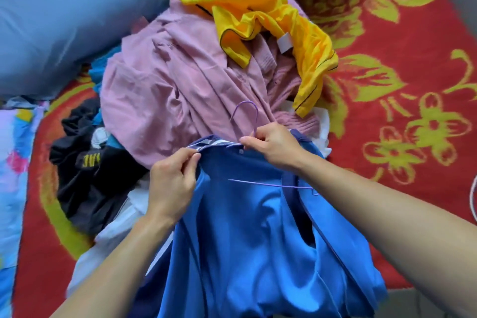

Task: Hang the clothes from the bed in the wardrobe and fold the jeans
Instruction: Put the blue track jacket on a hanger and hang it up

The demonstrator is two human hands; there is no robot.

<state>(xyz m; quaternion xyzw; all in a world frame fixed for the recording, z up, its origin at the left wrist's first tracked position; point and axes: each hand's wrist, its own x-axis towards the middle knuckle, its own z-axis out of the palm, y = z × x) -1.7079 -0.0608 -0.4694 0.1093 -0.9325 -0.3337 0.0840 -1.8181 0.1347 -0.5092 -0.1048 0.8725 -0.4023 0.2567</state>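
Okay, closest to me the blue shirt drapes down toward the camera, spread over the near end of the clothes heap on the bed. My left hand pinches the collar's left side, thumb and forefinger pressed together on the fabric, the other fingers curled in. My right hand is at the middle of the collar, fingers curled and thumb closed on the neck of the purple hanger; its hook stands up just above my knuckles and its lower bar shows across the shirt. Left of the shirt lies a black garment. Past the hands sits a crumpled pink garment, then a yellow garment on top. Beyond, a blue pillow lies far left, with the red flowered blanket under everything.
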